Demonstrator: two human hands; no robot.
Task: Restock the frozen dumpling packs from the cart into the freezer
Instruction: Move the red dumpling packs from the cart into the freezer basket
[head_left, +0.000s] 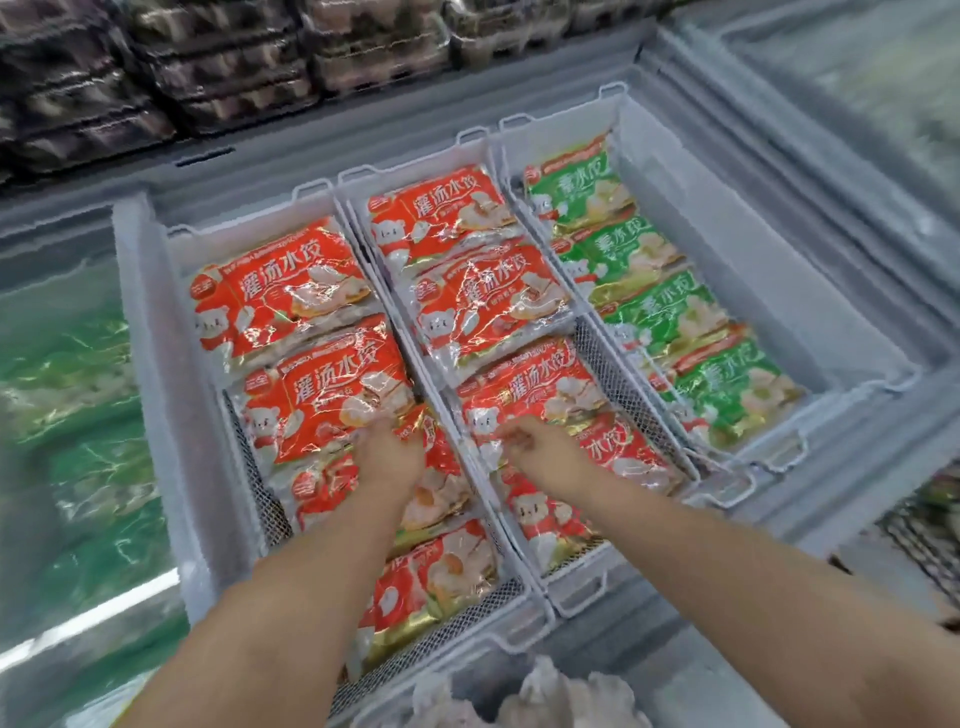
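Observation:
The open freezer (810, 291) holds three white wire baskets side by side. The left basket (156, 332) and the middle basket (613, 364) are filled with red dumpling packs. My left hand (387, 454) grips the near edge of a red pack (332, 395) lying on top in the left basket. In the middle basket my right hand (540, 449) pinches the near edge of another red pack (530, 389). More red packs lie under and in front of both hands. Green dumpling packs (727, 389) fill the right basket.
Closed glass lids cover the freezer sections to the left (62, 395) and the far right (862, 78). Dark egg cartons (208, 67) are stacked on the shelf behind. Pale frozen bags (524, 696) lie at the near edge, and wire mesh (924, 535) shows at the right.

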